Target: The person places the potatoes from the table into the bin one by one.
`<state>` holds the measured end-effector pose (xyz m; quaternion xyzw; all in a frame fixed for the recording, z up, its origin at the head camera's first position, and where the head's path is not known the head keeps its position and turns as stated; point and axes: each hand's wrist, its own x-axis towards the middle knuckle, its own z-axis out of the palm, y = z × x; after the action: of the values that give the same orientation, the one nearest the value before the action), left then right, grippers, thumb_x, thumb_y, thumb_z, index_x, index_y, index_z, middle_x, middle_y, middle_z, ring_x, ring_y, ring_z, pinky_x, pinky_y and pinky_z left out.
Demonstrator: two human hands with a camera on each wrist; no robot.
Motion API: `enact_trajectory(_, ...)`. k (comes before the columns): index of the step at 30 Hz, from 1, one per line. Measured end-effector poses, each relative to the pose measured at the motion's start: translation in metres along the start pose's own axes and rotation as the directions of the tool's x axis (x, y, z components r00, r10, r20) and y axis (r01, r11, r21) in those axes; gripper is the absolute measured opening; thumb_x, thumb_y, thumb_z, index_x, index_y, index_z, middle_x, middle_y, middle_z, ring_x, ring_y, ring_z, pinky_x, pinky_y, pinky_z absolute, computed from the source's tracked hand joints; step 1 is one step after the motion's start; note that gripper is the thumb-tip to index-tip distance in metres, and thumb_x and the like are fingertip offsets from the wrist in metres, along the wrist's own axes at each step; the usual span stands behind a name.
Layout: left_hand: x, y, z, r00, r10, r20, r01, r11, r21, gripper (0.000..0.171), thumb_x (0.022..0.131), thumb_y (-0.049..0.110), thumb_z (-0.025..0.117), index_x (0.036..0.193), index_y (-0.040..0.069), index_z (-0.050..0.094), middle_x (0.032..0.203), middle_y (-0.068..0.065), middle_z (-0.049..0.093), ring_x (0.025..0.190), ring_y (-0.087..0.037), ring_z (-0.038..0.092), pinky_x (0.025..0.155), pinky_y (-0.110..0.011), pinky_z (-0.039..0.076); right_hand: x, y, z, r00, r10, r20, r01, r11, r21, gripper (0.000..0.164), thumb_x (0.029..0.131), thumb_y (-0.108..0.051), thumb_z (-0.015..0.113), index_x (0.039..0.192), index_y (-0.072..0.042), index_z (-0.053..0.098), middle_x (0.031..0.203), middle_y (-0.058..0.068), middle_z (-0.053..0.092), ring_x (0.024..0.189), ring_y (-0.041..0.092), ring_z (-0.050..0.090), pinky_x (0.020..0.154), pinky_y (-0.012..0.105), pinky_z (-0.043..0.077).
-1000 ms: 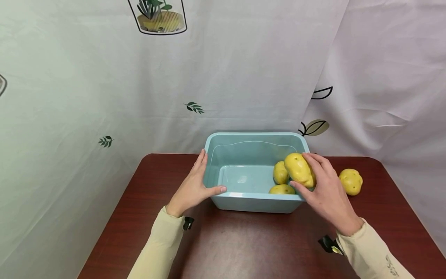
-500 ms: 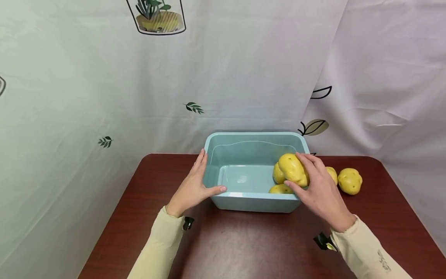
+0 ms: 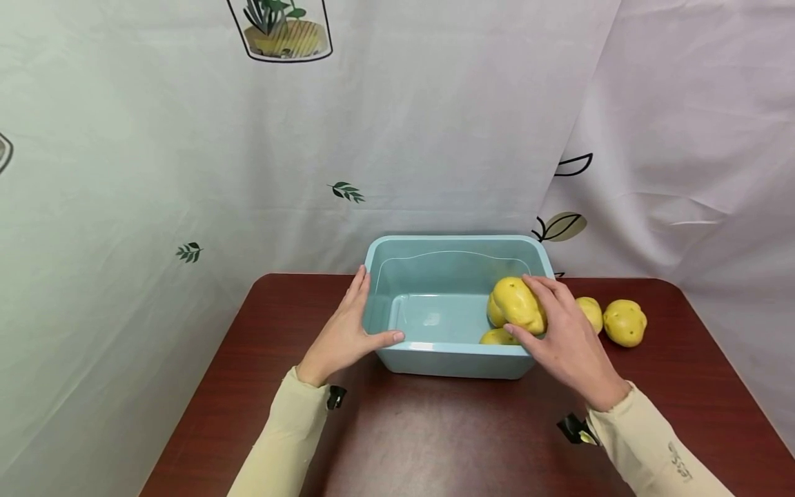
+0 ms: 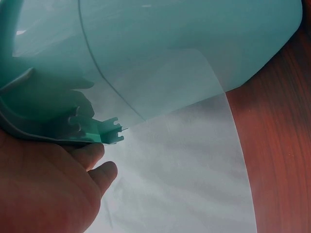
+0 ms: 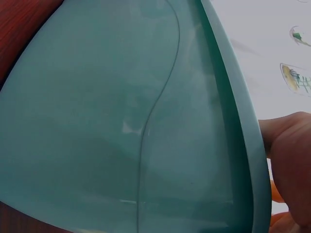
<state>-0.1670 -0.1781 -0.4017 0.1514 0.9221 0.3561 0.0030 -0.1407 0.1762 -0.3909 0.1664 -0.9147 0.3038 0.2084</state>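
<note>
A light blue plastic bin (image 3: 447, 348) stands on the table. My right hand (image 3: 568, 338) grips a yellow potato (image 3: 520, 304) just inside its right end, thumb in front and fingers behind. Partly hidden by it, another potato (image 3: 493, 312) and a lower potato (image 3: 497, 337) lie in the bin. At the left corner my left hand (image 3: 341, 338) touches the bin, thumb on the front rim, straight fingers along the side. The left wrist view has the left hand (image 4: 48, 189) beneath the rim. In the right wrist view, the bin wall (image 5: 97, 121) hides most of the right hand (image 5: 294, 160).
Right of the bin, one potato (image 3: 590, 314) lies partly behind my right hand, and another potato (image 3: 624, 323) sits beside it on the dark red table (image 3: 435, 428). A pale printed cloth (image 3: 435, 124) hangs close behind the bin.
The right hand has moved left and slightly down with its potato, over the ones in the bin. This uncovers a potato on the table. The left hand and the bin have stayed put.
</note>
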Motion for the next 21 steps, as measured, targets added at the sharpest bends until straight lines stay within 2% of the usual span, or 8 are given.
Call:
enact_trajectory(5,0.0003,0.0000,0.0002,1.000,0.002,0.001,-0.002,1.000,-0.004,0.119,0.081,0.064,0.075,0.162,0.016,0.003,0.165,0.019,-0.012,0.154,-0.014,0.001,0.118,-0.051,0.025,0.0006,0.0009,0.0015,1.000,-0.008,0.012,0.008,1.000,-0.005,0.081,0.077,-0.022,0.088,0.146,-0.002,0.049,0.136,0.019,0.049,0.114,0.036,0.053,0.089,0.055,0.047)
enact_trajectory(12,0.0000,-0.0003,0.0000,1.000,-0.002,0.002,0.002,1.000,0.004,0.121,0.079,0.072,0.071,0.162,0.017,0.002,0.165,0.020,-0.012,0.153,-0.013,0.001,0.118,-0.050,0.026,0.0010,0.0014,0.0024,1.000,-0.011,0.013,0.012,1.000,-0.011,0.081,0.078,-0.023,0.088,0.145,-0.002,0.049,0.134,0.019,0.049,0.113,0.037,0.053,0.089,0.055,0.047)
enact_trajectory(21,-0.0008,-0.0001,0.0002,1.000,-0.002,0.000,0.002,1.000,0.000,0.119,0.080,0.066,0.074,0.162,0.017,0.003,0.165,0.019,-0.012,0.153,-0.013,0.001,0.118,-0.051,0.025,0.0008,0.0021,0.0036,1.000,-0.019,0.005,0.019,1.000,-0.020,0.076,0.079,-0.024,0.086,0.141,0.001,0.051,0.135,0.021,0.049,0.118,0.040,0.052,0.092,0.058,0.046)
